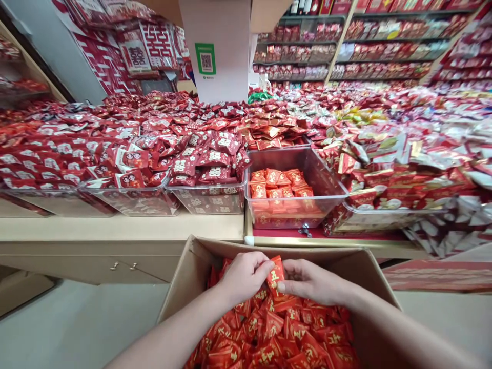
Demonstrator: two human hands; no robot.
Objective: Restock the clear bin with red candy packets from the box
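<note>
Over an open cardboard box (378, 287), both hands meet at one small red packet (275, 274) with gold characters, probably a wrapped sweet. My left hand (246, 277) pinches its upper left edge between thumb and curled fingers. From the other side, my right hand (313, 282) has its thumb on the packet's lower right edge, its fingers partly hidden behind. Below them lie many loose red packets (269, 328) of the same kind, heaped in the box. Beyond the box, a clear plastic bin (284, 210) holds rows of similar red packets below its rim.
A counter edge (123, 228) runs behind the box. Several clear bins heaped with dark red packets (207, 159) stand left, and a full bin of red and white packets (392, 189) right. A white pillar (219, 31) carries a QR code sign (206, 60). Stocked shelves (388, 46) rise behind.
</note>
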